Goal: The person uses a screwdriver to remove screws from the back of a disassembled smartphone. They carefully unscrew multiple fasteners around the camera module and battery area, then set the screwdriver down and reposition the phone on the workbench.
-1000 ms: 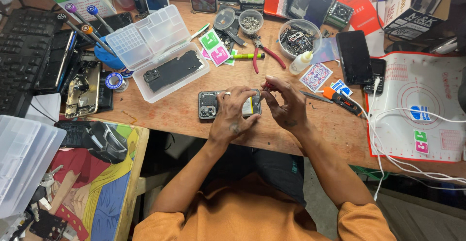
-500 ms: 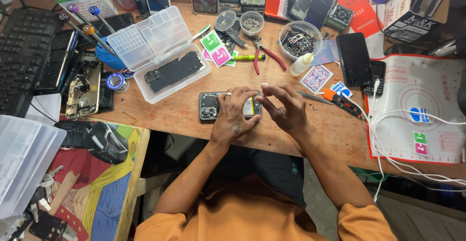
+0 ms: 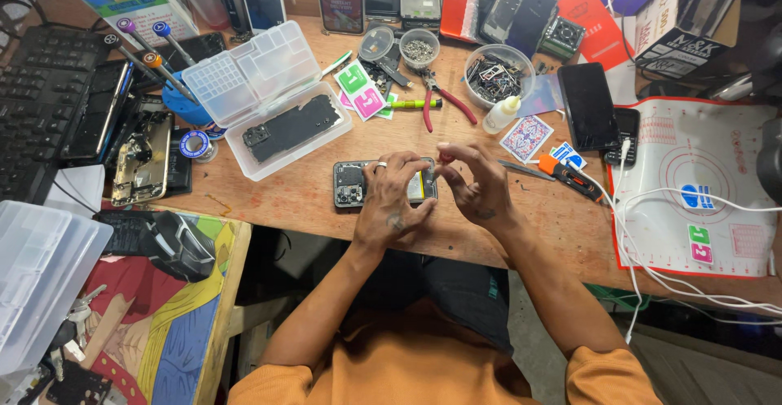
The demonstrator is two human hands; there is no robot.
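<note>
Left fingers: the left hand [image 3: 391,209] lies spread over the opened phone [image 3: 352,185], fingertips pressing on its far edge, apparently to pin it flat on the bench.
Right fingers: the right hand [image 3: 481,187] hovers just right of the phone, thumb and forefinger pinched together near the phone's right end; whether something tiny sits between them, I cannot tell.
Phone: back-off handset, camera end pointing left, lying on the wooden bench [image 3: 285,201] near its front edge, close to the person's body, probably for a steady reach.
Just right: an orange-handled tool [image 3: 570,178] and small printed cards [image 3: 525,138] lie within a short reach of the right hand.
Beyond the hands: red-handled pliers [image 3: 444,103], a small white bottle [image 3: 500,116] and a clear bowl of loose parts [image 3: 498,75] sit in a row, likely staged for use.
Far left: an open clear compartment box [image 3: 261,87] holds a dark phone panel, keeping it apart from the clutter.
Right side: a white work mat [image 3: 692,185] with a white cable [image 3: 652,266] trailing over it, well apart from the hands.
Left side: a black keyboard [image 3: 37,103] and another stripped handset [image 3: 142,160], set aside.
</note>
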